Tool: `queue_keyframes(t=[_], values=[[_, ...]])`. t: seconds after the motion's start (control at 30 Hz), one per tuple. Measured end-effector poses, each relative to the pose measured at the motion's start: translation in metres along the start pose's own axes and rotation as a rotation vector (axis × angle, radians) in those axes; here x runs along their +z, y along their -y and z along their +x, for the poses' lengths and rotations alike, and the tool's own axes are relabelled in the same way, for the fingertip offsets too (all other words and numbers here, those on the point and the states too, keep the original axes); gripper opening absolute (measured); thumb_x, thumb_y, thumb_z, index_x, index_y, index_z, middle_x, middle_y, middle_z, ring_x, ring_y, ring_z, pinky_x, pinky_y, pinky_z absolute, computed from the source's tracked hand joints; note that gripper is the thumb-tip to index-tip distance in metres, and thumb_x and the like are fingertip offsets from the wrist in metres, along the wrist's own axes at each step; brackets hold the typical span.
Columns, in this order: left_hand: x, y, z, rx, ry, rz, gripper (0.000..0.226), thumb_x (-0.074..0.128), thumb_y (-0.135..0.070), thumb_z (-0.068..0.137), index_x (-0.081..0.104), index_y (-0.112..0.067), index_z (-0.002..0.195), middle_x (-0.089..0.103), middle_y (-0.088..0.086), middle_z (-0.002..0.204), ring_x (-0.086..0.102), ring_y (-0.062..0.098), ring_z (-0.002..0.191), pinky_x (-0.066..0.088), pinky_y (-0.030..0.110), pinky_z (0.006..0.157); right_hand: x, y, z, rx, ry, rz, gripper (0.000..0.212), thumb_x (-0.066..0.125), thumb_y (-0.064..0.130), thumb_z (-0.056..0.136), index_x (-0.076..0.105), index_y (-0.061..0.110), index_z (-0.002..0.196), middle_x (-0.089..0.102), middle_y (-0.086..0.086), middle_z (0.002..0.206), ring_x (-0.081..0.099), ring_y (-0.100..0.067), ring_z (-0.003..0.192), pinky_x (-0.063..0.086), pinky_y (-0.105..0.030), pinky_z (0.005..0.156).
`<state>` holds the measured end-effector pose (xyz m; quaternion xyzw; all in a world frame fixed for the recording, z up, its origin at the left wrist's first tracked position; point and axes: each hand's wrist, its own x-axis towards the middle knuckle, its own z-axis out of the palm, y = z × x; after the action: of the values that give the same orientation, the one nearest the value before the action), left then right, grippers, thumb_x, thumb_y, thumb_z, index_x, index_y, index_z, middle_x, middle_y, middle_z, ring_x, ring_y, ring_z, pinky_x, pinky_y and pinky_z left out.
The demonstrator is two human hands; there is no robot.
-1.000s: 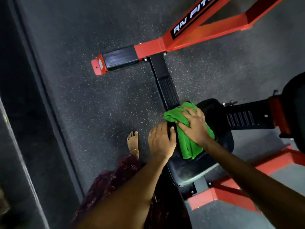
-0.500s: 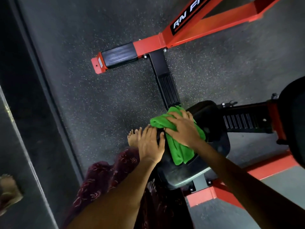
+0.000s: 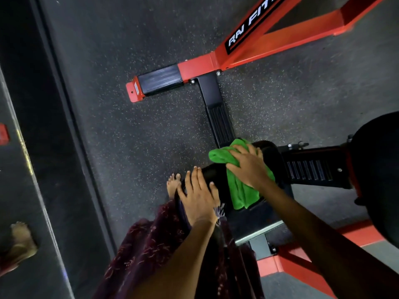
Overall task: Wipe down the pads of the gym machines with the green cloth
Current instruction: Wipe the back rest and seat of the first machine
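Head view: the right hand (image 3: 248, 167) is pressing the green cloth (image 3: 241, 190) onto the black seat pad (image 3: 254, 225), fingers curling into the bunched fabric at its 11 o'clock end. The left hand (image 3: 199, 195) is lying flat, fingers straight, on the pad's 9 o'clock edge, holding nothing. Progress judgement: wiping of this pad is under way; its 6 o'clock portion is lying uncovered, and the larger pad (image 3: 375, 169) at 3 o'clock is awaiting attention. The cloth is looking bright green, plush and crumpled, draping across the pad's centre. The red frame (image 3: 244, 55) is standing at 12 o'clock.
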<state>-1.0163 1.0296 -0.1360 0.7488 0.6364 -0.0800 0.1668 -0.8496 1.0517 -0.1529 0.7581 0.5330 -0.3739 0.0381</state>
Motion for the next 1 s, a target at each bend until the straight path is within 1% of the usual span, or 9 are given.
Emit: queue_keyframes(t=[0.07, 0.13, 0.3, 0.37, 0.53, 0.63, 0.83, 0.93, 1.0], values=[[0.003, 0.002, 0.002, -0.014, 0.002, 0.013, 0.054, 0.034, -0.036, 0.088, 0.058, -0.007, 0.126, 0.063, 0.007, 0.124, 0.055, 0.026, 0.117, 0.026, 0.045, 0.101, -0.005, -0.014, 0.009, 0.094, 0.002, 0.034, 0.056, 0.049, 0.048, 0.091, 0.042, 0.026, 0.142, 0.033, 0.004, 0.152, 0.014, -0.030, 0.143, 0.005, -0.056, 0.115], [0.005, 0.002, 0.001, -0.013, -0.001, 0.019, 0.055, 0.033, -0.041, 0.090, 0.057, -0.006, 0.126, 0.062, 0.008, 0.124, 0.054, 0.027, 0.117, 0.026, 0.046, 0.101, -0.003, -0.010, 0.009, 0.140, 0.000, 0.028, 0.053, 0.051, 0.048, 0.091, 0.044, 0.029, 0.140, 0.033, 0.005, 0.151, 0.013, -0.031, 0.142, 0.006, -0.056, 0.114], [0.007, 0.001, 0.003, -0.002, -0.033, 0.076, 0.057, 0.035, -0.044, 0.088, 0.063, -0.005, 0.119, 0.064, 0.012, 0.118, 0.059, 0.033, 0.112, 0.028, 0.050, 0.098, 0.010, 0.036, -0.008, -0.100, 0.009, 0.006, 0.063, 0.035, 0.057, 0.079, 0.048, 0.033, 0.136, 0.041, 0.007, 0.144, 0.023, -0.029, 0.137, 0.010, -0.054, 0.112], [0.007, 0.000, 0.002, -0.006, -0.039, 0.075, 0.057, 0.035, -0.044, 0.088, 0.062, -0.005, 0.120, 0.064, 0.012, 0.119, 0.058, 0.033, 0.113, 0.028, 0.049, 0.098, 0.005, 0.026, -0.003, -0.136, 0.037, -0.018, 0.061, 0.038, 0.055, 0.083, 0.044, 0.033, 0.139, 0.039, 0.006, 0.146, 0.022, -0.028, 0.138, 0.010, -0.052, 0.112], [0.007, -0.001, 0.002, 0.001, -0.041, 0.099, 0.057, 0.035, -0.045, 0.088, 0.061, -0.006, 0.121, 0.064, 0.012, 0.118, 0.058, 0.034, 0.113, 0.026, 0.047, 0.097, -0.019, -0.041, 0.027, 0.063, 0.025, 0.021, 0.055, 0.050, 0.047, 0.092, 0.044, 0.024, 0.141, 0.037, 0.000, 0.149, 0.024, -0.028, 0.138, 0.019, -0.052, 0.110], [0.008, -0.001, 0.001, -0.013, -0.052, 0.111, 0.057, 0.033, -0.045, 0.090, 0.059, -0.007, 0.124, 0.063, 0.011, 0.120, 0.056, 0.032, 0.115, 0.025, 0.046, 0.099, -0.019, -0.038, 0.031, 0.120, 0.013, -0.021, 0.052, 0.049, 0.047, 0.092, 0.047, 0.024, 0.138, 0.040, -0.002, 0.145, 0.026, -0.030, 0.135, 0.021, -0.052, 0.107], [0.010, -0.001, 0.001, -0.005, -0.063, 0.126, 0.056, 0.034, -0.045, 0.089, 0.059, -0.007, 0.123, 0.062, 0.011, 0.119, 0.055, 0.032, 0.113, 0.030, 0.048, 0.097, -0.005, 0.026, 0.017, -0.087, 0.076, -0.070, 0.049, 0.048, 0.048, 0.090, 0.049, 0.030, 0.136, 0.044, 0.001, 0.142, 0.028, -0.031, 0.133, 0.021, -0.053, 0.106], [0.011, 0.000, 0.001, -0.011, -0.082, 0.125, 0.056, 0.034, -0.045, 0.090, 0.059, -0.007, 0.123, 0.062, 0.011, 0.119, 0.054, 0.031, 0.113, 0.030, 0.048, 0.097, -0.014, 0.015, 0.024, -0.131, 0.120, -0.075, 0.052, 0.046, 0.050, 0.091, 0.046, 0.029, 0.139, 0.043, 0.000, 0.143, 0.030, -0.030, 0.133, 0.019, -0.055, 0.108], [0.010, -0.001, 0.000, -0.022, -0.077, 0.117, 0.057, 0.033, -0.045, 0.090, 0.058, -0.008, 0.125, 0.062, 0.010, 0.120, 0.054, 0.031, 0.115, 0.031, 0.048, 0.099, -0.024, -0.011, 0.038, -0.065, 0.159, -0.069, 0.054, 0.046, 0.051, 0.091, 0.044, 0.027, 0.140, 0.043, -0.003, 0.145, 0.031, -0.030, 0.135, 0.017, -0.056, 0.110]])
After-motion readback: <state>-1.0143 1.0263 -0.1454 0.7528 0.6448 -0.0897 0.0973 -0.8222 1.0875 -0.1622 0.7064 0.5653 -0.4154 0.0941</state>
